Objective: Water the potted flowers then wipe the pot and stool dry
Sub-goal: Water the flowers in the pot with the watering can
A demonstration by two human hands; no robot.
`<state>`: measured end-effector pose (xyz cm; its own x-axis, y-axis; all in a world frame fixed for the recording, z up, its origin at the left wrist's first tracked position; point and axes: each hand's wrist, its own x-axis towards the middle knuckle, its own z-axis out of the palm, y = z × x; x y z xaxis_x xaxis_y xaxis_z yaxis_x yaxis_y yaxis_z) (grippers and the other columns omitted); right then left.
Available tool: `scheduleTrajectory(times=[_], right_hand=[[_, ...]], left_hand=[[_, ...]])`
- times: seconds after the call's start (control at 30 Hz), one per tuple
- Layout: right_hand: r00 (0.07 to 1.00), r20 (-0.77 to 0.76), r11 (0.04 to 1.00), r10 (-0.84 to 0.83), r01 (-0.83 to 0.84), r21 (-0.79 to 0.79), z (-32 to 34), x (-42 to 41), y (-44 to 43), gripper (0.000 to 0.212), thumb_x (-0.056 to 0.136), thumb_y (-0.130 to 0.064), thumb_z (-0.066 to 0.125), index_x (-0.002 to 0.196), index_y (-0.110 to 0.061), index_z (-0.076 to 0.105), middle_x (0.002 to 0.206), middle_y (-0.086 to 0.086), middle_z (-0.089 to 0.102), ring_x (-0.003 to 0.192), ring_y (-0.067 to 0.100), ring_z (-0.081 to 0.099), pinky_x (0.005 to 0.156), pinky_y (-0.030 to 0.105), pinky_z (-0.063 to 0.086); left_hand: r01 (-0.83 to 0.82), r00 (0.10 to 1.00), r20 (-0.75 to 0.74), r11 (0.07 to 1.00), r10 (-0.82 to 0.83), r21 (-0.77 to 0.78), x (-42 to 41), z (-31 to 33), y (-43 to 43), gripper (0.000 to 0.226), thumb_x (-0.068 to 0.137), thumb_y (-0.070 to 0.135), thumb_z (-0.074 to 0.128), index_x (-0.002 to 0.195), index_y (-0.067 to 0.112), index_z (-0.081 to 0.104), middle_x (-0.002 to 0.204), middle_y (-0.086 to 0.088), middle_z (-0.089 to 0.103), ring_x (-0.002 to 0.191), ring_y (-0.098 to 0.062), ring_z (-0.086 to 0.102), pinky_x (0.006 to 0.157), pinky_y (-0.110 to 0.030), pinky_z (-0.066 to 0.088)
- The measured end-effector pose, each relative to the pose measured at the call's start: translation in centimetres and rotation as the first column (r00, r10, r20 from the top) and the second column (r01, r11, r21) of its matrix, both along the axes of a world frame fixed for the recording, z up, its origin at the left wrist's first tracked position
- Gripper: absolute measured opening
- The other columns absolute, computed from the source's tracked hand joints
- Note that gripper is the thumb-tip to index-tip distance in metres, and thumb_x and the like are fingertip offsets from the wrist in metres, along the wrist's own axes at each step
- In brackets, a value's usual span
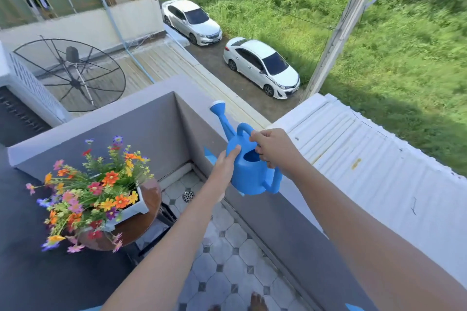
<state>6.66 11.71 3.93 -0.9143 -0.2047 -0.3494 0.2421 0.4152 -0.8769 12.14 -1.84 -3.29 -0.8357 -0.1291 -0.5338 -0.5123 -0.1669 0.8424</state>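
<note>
- Blue watering can [249, 171] at the grey balcony wall [161, 121], spout up and away.
- Right hand [274, 148] clenched on its top handle.
- Left hand [226, 168] flat against its side, fingers loose.
- Potted flowers [88, 192] in a white pot [137, 207] on a round brown stool [149, 214], well left of the can.

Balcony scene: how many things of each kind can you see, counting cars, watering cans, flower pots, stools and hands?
Cars: 2
Watering can: 1
Flower pot: 1
Stool: 1
Hands: 2, left hand and right hand
Total: 7
</note>
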Motion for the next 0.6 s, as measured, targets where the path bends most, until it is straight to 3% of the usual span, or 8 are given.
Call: scheduleTrajectory(times=[0.07, 0.23, 0.4, 0.5, 0.6], right_hand=[[0.996, 0.042, 0.992, -0.083, 0.086, -0.088, -0.4, 0.6, 1.0, 0.018, 0.096, -0.024, 0.052, 0.091, -0.010, 0.061, 0.066, 0.007, 0.038, 0.048, 0.015, 0.029, 0.044, 0.023, 0.021], [0.922, 0.189, 0.879, -0.339, 0.382, -0.284, -3.6, 0.4, 6.9, 0.028, 0.100, -0.025, 0.049, 0.110, -0.003, 0.064, 0.061, 0.002, 0.047, 0.047, 0.014, 0.036, 0.042, 0.024, 0.026], [0.819, 0.327, 0.699, -0.472, 0.573, -0.427, -6.3, 0.7, 9.9, 0.020, 0.103, -0.023, 0.045, 0.106, -0.007, 0.058, 0.064, 0.003, 0.047, 0.047, 0.015, 0.039, 0.039, 0.025, 0.028], [0.751, 0.417, 0.591, -0.512, 0.660, -0.464, -7.3, 0.9, 9.7, 0.019, 0.106, -0.023, 0.040, 0.107, -0.011, 0.055, 0.061, 0.003, 0.045, 0.045, 0.015, 0.039, 0.038, 0.025, 0.027], [0.704, 0.484, 0.487, -0.519, 0.709, -0.510, -8.1, 1.1, 9.1, 0.015, 0.106, -0.023, 0.039, 0.101, -0.013, 0.049, 0.061, 0.004, 0.045, 0.044, 0.016, 0.041, 0.039, 0.025, 0.030]], left_hand=[[0.048, 0.999, -0.020, 0.998, -0.048, -0.031, -1.0, -0.6, 0.7, 0.057, 0.075, 0.069, 0.058, 0.120, 0.034, 0.059, 0.119, 0.006, 0.069, 0.108, -0.017, 0.065, 0.095, -0.042, 0.051], [0.157, 0.986, -0.052, 0.987, -0.159, -0.037, -4.6, -2.8, 6.2, 0.053, 0.078, 0.060, 0.064, 0.121, 0.029, 0.060, 0.114, 0.003, 0.071, 0.105, -0.019, 0.066, 0.074, -0.029, 0.044], [0.260, 0.964, -0.047, 0.965, -0.261, -0.026, -6.7, -6.3, 9.5, 0.058, 0.075, 0.053, 0.074, 0.126, 0.029, 0.061, 0.119, 0.002, 0.071, 0.107, -0.016, 0.067, 0.089, -0.034, 0.050], [0.303, 0.951, -0.057, 0.953, -0.303, -0.007, -7.1, -7.5, 10.8, 0.049, 0.087, 0.041, 0.068, 0.128, 0.016, 0.060, 0.097, 0.005, 0.072, 0.084, -0.014, 0.069, 0.085, -0.034, 0.051], [0.268, 0.963, -0.025, 0.963, -0.268, 0.027, -7.2, -8.0, 11.7, 0.029, 0.094, 0.030, 0.062, 0.118, 0.013, 0.063, 0.069, 0.012, 0.064, 0.060, -0.005, 0.061, 0.063, -0.023, 0.047]])
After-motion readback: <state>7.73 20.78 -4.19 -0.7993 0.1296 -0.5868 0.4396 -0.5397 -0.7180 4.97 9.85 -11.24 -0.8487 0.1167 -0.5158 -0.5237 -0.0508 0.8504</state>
